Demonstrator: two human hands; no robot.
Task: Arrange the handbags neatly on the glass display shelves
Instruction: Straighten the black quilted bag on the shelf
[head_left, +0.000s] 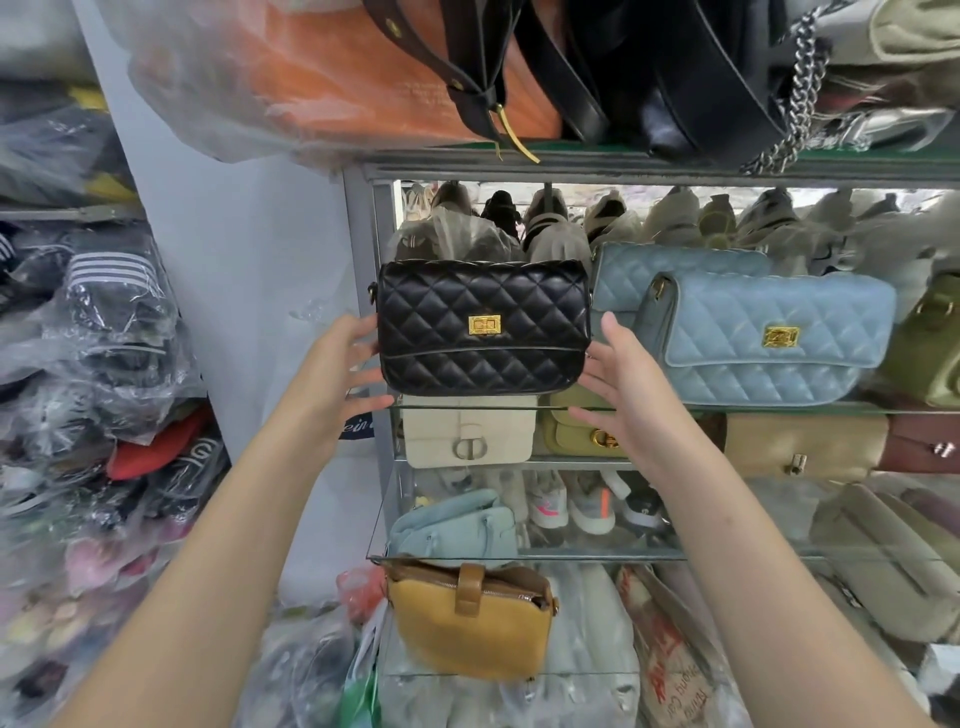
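Observation:
A black quilted handbag (483, 327) with a gold clasp stands upright at the left end of a glass shelf (779, 408). My left hand (345, 374) is at its left side with straight fingers touching the edge. My right hand (618, 379) is at its right side, fingers straight, close to or just touching the bag. Two light blue quilted handbags (769, 338) stand to the right on the same shelf. Below are a cream bag (467, 434), an olive bag (571, 428) and a tan bag (800, 447).
A mustard bag (470, 621) and a pale blue bag (452, 525) sit on lower shelves. Black bags with a chain (675, 67) fill the top shelf. Plastic-wrapped goods (93, 364) pile up at the left. The grey metal frame post (363, 291) stands beside the black bag.

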